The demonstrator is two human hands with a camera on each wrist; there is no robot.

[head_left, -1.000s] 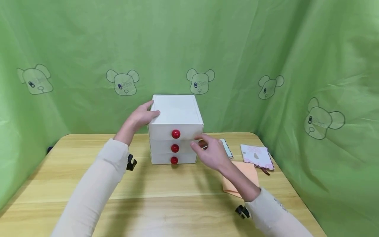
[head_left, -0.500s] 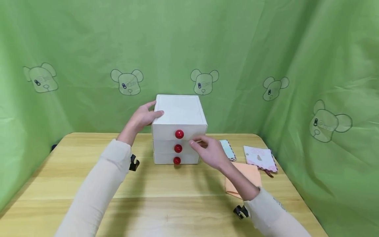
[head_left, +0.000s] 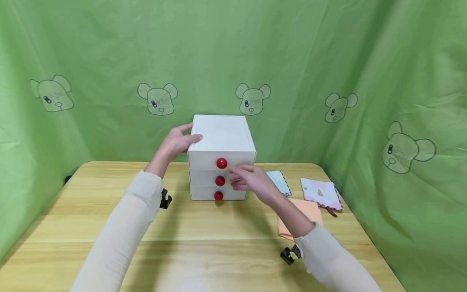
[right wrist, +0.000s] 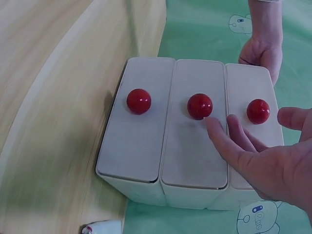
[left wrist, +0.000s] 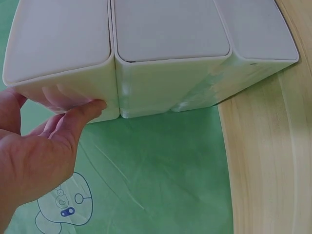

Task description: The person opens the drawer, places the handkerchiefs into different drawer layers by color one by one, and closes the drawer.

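A white three-drawer cabinet [head_left: 222,134] stands at the back of the table, its drawer fronts flush. Each front carries one round red knob: the top knob [head_left: 221,163], the middle knob [head_left: 219,181] and the bottom knob [head_left: 218,196]. My left hand [head_left: 175,141] rests against the cabinet's upper left edge, thumb on top; the left wrist view shows its fingers extended along the side wall. Just in front of the drawers, right of the knobs, is my right hand [head_left: 257,182], holding nothing. Its fingers are spread in the right wrist view, one fingertip right by the middle knob [right wrist: 200,106].
To the right on the wooden table [head_left: 204,251] lie a folded orange cloth [head_left: 306,213], a flat pale blue piece [head_left: 279,182] with a striped edge, and a similar white-and-pink piece [head_left: 321,192]. A green curtain [head_left: 292,40] closes off the back and sides.
My right hand has shifted slightly left across the drawer fronts, and its fingers have straightened and turned toward the knobs. The left hand keeps its place on the cabinet. The view has moved slightly.
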